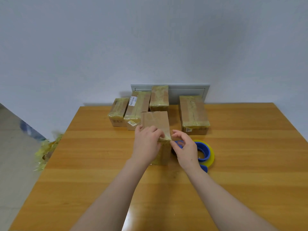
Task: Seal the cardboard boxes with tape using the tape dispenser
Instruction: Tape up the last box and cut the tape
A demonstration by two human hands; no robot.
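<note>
A small cardboard box [155, 121] stands in the middle of the wooden table [100, 155], with yellowish tape across its top. My left hand [146, 144] lies over its near top edge and pinches a crumpled bit of tape [165, 139] at the near right corner. My right hand [185, 147] pinches the same tape end from the right. A blue tape dispenser [204, 151] with a yellowish roll lies on the table just right of the box, partly hidden behind my right hand.
Several taped cardboard boxes [194, 112] stand in a row at the far edge, against the wall. A grey panel [188, 90] is set in the wall behind them. A heap of crumpled yellow tape [46, 149] lies off the table's left edge.
</note>
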